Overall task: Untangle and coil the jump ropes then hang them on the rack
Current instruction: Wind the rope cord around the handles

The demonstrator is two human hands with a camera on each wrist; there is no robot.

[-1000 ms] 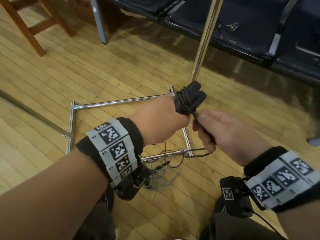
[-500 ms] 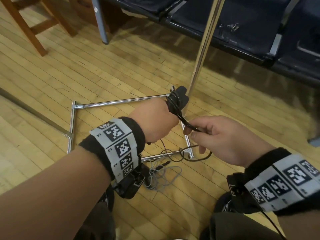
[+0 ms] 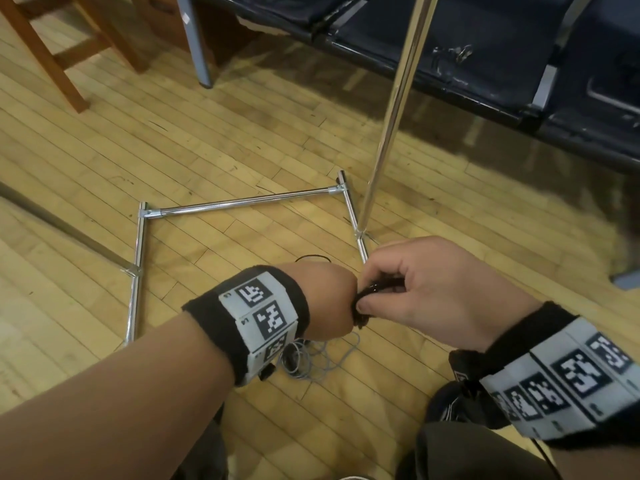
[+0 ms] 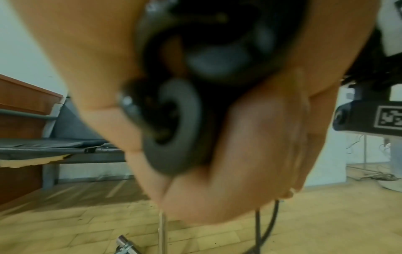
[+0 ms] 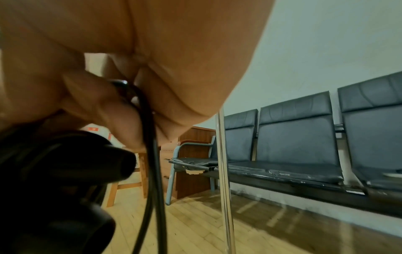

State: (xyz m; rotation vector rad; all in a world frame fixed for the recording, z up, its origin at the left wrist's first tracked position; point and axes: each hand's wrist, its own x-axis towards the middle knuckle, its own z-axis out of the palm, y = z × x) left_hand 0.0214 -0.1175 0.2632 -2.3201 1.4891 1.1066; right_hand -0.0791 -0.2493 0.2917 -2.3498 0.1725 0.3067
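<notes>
My left hand grips the two black foam handles of a black jump rope, with its cord wound round them. My right hand sits right against the left and pinches the black cord between thumb and fingers. In the right wrist view the cord runs down from the fingers in two strands beside the handles. A grey jump rope lies tangled on the wooden floor under my left wrist. The chrome rack's upright pole rises from its floor frame just beyond my hands.
A row of dark padded seats stands behind the rack. A wooden stool's legs are at the top left, with a grey metal leg beside them. A dark rail crosses the floor at left.
Both hands have dropped lower and toward me. The right hand has closed in on the left, and the slack cord that hung between them is gone. The handle bundle is now hidden behind the hands.
</notes>
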